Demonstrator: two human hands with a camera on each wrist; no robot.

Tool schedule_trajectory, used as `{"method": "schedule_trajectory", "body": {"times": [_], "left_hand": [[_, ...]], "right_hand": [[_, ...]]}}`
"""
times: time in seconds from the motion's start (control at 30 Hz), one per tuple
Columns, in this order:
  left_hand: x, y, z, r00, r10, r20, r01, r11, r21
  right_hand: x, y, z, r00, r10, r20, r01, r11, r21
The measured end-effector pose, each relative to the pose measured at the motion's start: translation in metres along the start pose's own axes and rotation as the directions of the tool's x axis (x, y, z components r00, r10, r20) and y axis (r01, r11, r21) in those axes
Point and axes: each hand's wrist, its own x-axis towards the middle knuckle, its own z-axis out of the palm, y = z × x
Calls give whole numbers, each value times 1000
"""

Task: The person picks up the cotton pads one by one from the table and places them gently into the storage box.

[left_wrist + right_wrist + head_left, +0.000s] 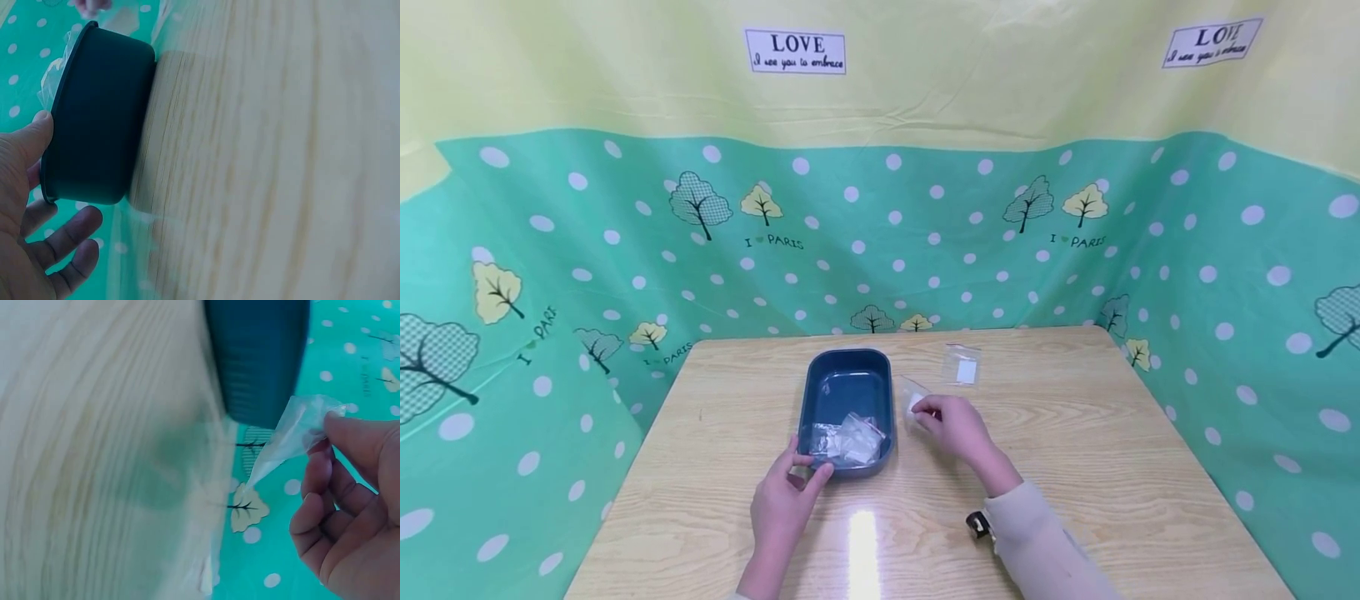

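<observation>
A dark blue rectangular tray (853,390) stands on the table. My left hand (780,503) holds its near left corner, with thumb and index finger at the rim; the other fingers spread free in the left wrist view. Several small clear plastic bags (859,439) lie overlapping in the tray's near end. To the right of the tray, my right hand (953,427) pinches a small clear plastic bag (290,431) between thumb and index finger, seen raised off the table in the right wrist view. Another clear bag with a white patch (966,371) lies flat farther back.
The wood-grain table (1075,433) reaches back to a green and yellow patterned curtain (820,275), which also hangs along both sides. A small black object (977,524) sits at the right sleeve's cuff.
</observation>
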Motion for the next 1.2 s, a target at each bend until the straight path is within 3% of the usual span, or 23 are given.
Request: {"method": "schedule_trajectory", "body": {"times": [0.13, 0.3, 0.43, 0.8, 1.2], "left_hand": [[0, -1, 0, 1000, 10, -7, -10, 1000, -5], [0, -1, -1, 1000, 12, -6, -12, 1000, -7], [1, -1, -1, 1000, 11, -7, -11, 1000, 2], [1, -2, 0, 1000, 13, -3, -13, 1000, 9], [1, -3, 1, 999, 35, -11, -35, 999, 11]], "right_hand": [[-6, -7, -4, 1000, -9, -6, 10, 985, 171], [-15, -16, -1, 999, -4, 45, -14, 924, 382], [-21, -23, 8, 994, -35, 99, -15, 886, 463], [-26, -27, 31, 981, -100, 164, 6, 870, 493], [-27, -42, 44, 973, -130, 193, 41, 912, 407]]}}
